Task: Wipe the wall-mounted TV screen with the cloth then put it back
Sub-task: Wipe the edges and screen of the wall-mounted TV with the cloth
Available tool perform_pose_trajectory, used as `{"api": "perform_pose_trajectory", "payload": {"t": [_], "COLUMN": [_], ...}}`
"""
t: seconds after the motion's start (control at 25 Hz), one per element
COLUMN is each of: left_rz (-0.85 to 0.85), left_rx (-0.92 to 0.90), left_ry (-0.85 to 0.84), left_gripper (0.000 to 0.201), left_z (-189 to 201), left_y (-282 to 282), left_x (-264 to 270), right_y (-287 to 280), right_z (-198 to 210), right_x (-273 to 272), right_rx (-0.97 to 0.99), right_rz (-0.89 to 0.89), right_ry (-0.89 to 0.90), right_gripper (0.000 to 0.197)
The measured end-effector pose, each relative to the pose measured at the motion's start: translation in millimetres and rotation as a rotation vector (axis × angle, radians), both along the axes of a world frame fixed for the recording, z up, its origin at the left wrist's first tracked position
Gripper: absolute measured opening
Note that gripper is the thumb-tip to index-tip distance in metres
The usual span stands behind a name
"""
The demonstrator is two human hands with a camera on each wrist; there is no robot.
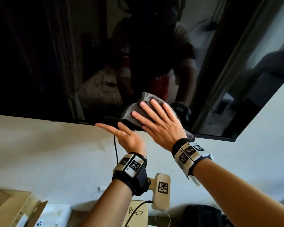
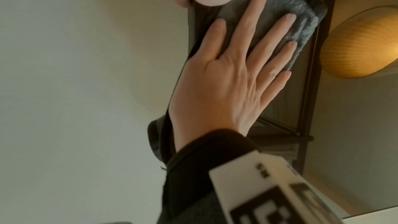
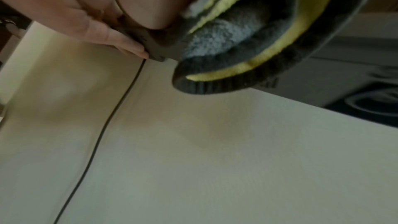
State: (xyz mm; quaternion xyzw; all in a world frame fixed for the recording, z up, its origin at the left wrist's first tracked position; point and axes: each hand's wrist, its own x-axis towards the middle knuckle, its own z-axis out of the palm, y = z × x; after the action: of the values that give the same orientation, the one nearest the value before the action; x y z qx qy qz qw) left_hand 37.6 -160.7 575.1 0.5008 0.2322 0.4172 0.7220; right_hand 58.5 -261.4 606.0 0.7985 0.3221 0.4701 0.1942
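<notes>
1. Right hand (image 1: 161, 126) flat, fingers straight, pressing grey cloth (image 1: 133, 108) on TV screen (image 1: 56, 63), frame center, near bottom edge.
2. Left hand (image 1: 128, 136) fingers straight, touching TV's bottom edge just beside cloth.

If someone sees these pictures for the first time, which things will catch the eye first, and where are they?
First comes the right hand, fingers spread flat, pressing a grey cloth on the dark TV near its bottom edge. Beside it, the left hand touches that edge with straight fingers. Below, a black cable hangs down the pale wall.
</notes>
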Motion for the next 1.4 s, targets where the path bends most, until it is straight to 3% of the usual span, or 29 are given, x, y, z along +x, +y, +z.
{"api": "perform_pose_trajectory", "payload": {"t": [0.12, 0.32, 0.56, 0.76, 1.0, 1.16, 1.32, 1.4], "left_rz": [-0.027, -0.015, -0.074, -0.08, -0.131, -0.098, -0.099, -0.084], "left_rx": [-0.026, -0.038, -0.014, -0.054, -0.02, 0.091, 0.306, 0.503], "left_ry": [-0.074, 0.007, -0.029, -0.076, -0.07, -0.008, 0.21, 0.052], "left_gripper": [0.063, 0.061, 0.063, 0.062, 0.063, 0.065, 0.06, 0.043], "left_z": [2, 5, 8, 4, 6, 0, -7, 1], "left_y": [-27, -66, -107, -137, -167, -174, -182, -183], "left_x": [-3, -3, -9, -7, -12, -14, -28, -37], "right_y": [-26, -41, -134, -119, -188, -161, -173, -180], "right_z": [0, -1, -7, -6, -15, -12, -10, -12], "right_x": [-1, 3, 2, 4, 3, 5, 6, 3], "right_rx": [0.032, 0.032, 0.107, 0.199, 0.226, 0.327, 0.402, 0.482], "right_rz": [0.009, 0.071, -0.018, 0.05, -0.021, 0.047, 0.034, 0.039], "right_ry": [-0.005, 0.011, -0.05, -0.033, -0.061, -0.018, 0.007, 0.03], "right_gripper": [0.055, 0.053, 0.055, 0.052, 0.056, 0.053, 0.05, 0.048]}}
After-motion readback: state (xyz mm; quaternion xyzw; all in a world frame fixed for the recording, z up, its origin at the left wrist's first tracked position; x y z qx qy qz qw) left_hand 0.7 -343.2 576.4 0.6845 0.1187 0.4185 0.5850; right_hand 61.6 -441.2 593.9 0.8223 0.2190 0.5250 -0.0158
